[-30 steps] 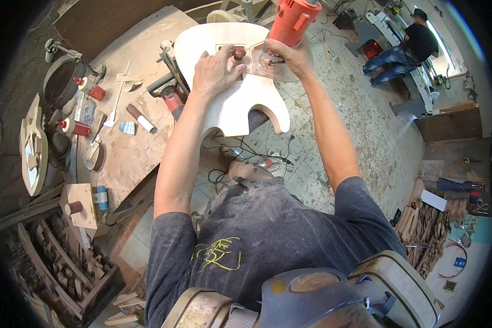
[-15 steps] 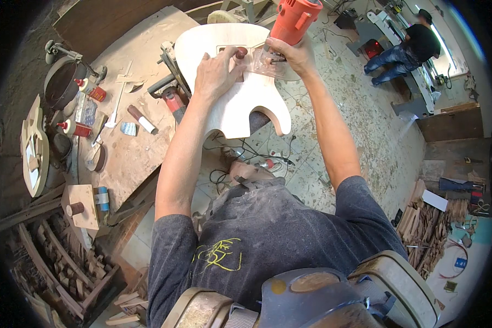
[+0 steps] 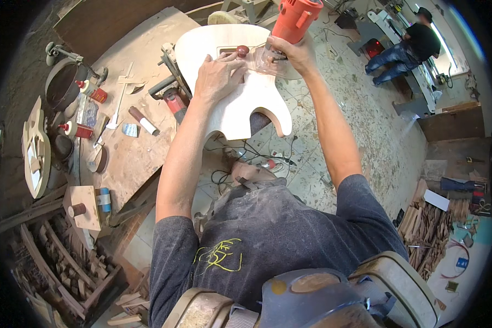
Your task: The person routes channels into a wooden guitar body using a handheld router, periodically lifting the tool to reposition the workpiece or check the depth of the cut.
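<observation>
At twelve o'clock in the head view, near the top rim, a pale wooden guitar body point(image 3: 232, 82) lies flat on the end of a dusty workbench point(image 3: 131, 158), its two horns pointing back toward the person at about six o'clock of the piece. An orange-red router point(image 3: 291, 24) with a clear base stands upright on the blank's upper right part. The right hand point(image 3: 290, 52) is closed around the lower barrel of the router, just above the clear base, and the left hand point(image 3: 218, 76) rests on the wood at about nine o'clock of the tool, fingers bent toward a small dark knob point(image 3: 242, 52) beside a rectangular cavity; whether it grips the knob or only presses beside it cannot be told. The blank looks like a stiff, solid slab, fairly heavy and not fragile, though its sanded face is probably slick with dust and easy to mar, so it is best steadied by pressing flat on the broad face or held by the waist between the horns. The router seems top-heavy and likely to twist; it wants one hand low on the barrel and the other on the knob or base. On the bench at nine o'clock lie red-capped bottles point(image 3: 93, 93), a marker-like stick point(image 3: 143, 121) and a second power tool point(image 3: 172, 101). At one o'clock, well apart, another person point(image 3: 407, 46) stands at a machine.
</observation>
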Motion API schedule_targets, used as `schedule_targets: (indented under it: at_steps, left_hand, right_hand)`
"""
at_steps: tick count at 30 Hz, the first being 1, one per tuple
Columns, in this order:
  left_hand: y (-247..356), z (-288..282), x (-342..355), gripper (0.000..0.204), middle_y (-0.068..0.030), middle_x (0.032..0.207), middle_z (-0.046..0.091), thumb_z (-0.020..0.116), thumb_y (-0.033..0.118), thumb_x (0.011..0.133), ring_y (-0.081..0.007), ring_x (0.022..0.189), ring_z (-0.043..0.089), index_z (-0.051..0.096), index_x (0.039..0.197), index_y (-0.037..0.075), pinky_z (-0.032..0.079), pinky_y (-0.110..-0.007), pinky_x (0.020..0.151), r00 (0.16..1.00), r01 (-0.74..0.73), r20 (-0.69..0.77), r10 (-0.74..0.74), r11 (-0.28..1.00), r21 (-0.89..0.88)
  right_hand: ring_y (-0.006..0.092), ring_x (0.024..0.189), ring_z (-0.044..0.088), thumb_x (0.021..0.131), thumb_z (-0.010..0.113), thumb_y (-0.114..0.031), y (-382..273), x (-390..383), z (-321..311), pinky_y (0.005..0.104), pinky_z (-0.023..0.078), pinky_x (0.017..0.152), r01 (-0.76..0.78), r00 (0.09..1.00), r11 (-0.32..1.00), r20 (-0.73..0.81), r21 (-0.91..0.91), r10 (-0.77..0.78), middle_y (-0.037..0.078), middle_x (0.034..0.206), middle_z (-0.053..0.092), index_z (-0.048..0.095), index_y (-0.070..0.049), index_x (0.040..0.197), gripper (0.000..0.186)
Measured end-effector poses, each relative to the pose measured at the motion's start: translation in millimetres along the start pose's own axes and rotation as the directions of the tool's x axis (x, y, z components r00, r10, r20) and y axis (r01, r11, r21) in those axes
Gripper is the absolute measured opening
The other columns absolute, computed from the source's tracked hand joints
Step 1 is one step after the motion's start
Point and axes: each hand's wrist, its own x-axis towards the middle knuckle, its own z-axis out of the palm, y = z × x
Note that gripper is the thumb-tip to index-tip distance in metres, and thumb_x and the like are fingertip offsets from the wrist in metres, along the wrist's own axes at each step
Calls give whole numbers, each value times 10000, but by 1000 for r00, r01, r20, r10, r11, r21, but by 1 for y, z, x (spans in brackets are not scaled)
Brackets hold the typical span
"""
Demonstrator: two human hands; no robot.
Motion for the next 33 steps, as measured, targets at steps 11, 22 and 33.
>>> schedule_targets:
  at_steps: [11,22,33]
  left_hand:
    - [5,-4,3,330,-29,1454,611,589,412,1004,-284,1340,581,729,1250,242,408,-555,1115,997,12,80,-16,999,51]
    - [5,-3,8,393,4,1482,589,530,401,1027,-228,1360,540,688,1319,191,387,-517,1117,988,17,148,-30,996,87]
    - [9,-5,8,445,-5,1550,519,476,400,1051,-214,1420,474,599,1436,214,316,-532,1185,982,21,185,-46,990,139]
  right_hand:
    - [102,709,657,825,835,-220,4,5,-4,258,520,635,18,1000,997,-3,-77,-18,25,816,690,675,-27,951,280]
    - [110,724,659,814,845,-229,4,9,-6,267,521,664,3,1000,997,-6,-74,-3,23,821,690,675,-30,958,299]
    - [120,738,678,809,860,-240,10,13,-9,264,546,666,-39,998,996,-51,-82,35,38,846,704,677,-10,981,341]
